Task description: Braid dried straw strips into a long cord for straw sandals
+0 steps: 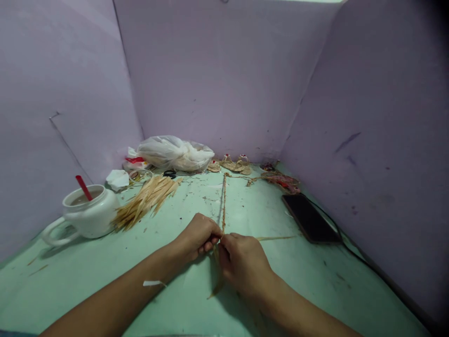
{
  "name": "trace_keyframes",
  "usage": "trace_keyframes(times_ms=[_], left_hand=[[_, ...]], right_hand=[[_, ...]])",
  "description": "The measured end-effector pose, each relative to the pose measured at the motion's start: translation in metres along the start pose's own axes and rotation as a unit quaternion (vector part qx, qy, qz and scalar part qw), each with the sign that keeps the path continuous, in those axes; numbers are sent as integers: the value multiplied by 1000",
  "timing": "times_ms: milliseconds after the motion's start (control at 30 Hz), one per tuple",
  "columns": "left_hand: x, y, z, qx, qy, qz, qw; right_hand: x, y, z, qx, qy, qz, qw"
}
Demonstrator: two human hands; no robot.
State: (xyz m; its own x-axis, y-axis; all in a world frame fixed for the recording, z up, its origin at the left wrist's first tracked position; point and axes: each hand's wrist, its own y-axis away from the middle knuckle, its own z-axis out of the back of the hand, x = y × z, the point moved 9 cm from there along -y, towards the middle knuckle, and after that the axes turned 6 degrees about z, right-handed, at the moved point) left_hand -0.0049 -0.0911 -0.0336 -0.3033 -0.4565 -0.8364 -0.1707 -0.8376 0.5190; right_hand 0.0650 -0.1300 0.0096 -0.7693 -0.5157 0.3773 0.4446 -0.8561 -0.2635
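A thin brown braided straw cord (pixel 224 199) runs from the far part of the green table straight toward me. At its near end my left hand (pixel 200 236) pinches it, fingers curled. Right against it, my right hand (pixel 245 260) is closed on the same end, thumb and forefinger together. Loose straw strands (pixel 215 292) hang below the fingers, and another strand (pixel 277 238) sticks out to the right on the table. The exact crossing of the strands is hidden by my fingertips.
At left stand a white mug (pixel 94 215) with a red stick and a bundle of dry straw (pixel 149 199). Farther back lie a plastic bag (pixel 175 152), black scissors (pixel 170 173) and small woven pieces (pixel 231 164). A phone (pixel 310 219) with a cable lies right. Purple walls enclose the table.
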Motion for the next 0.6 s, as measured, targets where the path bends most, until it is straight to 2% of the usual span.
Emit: trace_keyframes(times_ms=[100, 167, 233, 300, 367, 500, 567, 600], left_hand=[[-6, 1, -2, 5, -10, -24, 1000], [-9, 0, -2, 12, -12, -33, 999], [-12, -2, -1, 26, -10, -43, 999], [-13, -3, 0, 45, -7, -53, 998], [-14, -4, 0, 59, -1, -63, 996], [-15, -3, 1, 60, -20, -74, 995], [-14, -3, -1, 62, -41, -79, 994], [-15, -3, -2, 64, -55, -87, 993]], right_hand=[[-1, -1, 2, 19, -14, 13, 1000], [-14, -5, 13, 8, -63, -13, 998], [-39, -9, 30, -55, -134, -82, 986], [-62, -12, 37, -117, -251, -146, 950], [-70, -17, 20, -91, -385, -174, 902], [-51, -20, -22, 35, -553, -183, 812], [-43, -16, -33, 72, -581, -199, 786], [-42, -14, -35, 80, -581, -212, 782]])
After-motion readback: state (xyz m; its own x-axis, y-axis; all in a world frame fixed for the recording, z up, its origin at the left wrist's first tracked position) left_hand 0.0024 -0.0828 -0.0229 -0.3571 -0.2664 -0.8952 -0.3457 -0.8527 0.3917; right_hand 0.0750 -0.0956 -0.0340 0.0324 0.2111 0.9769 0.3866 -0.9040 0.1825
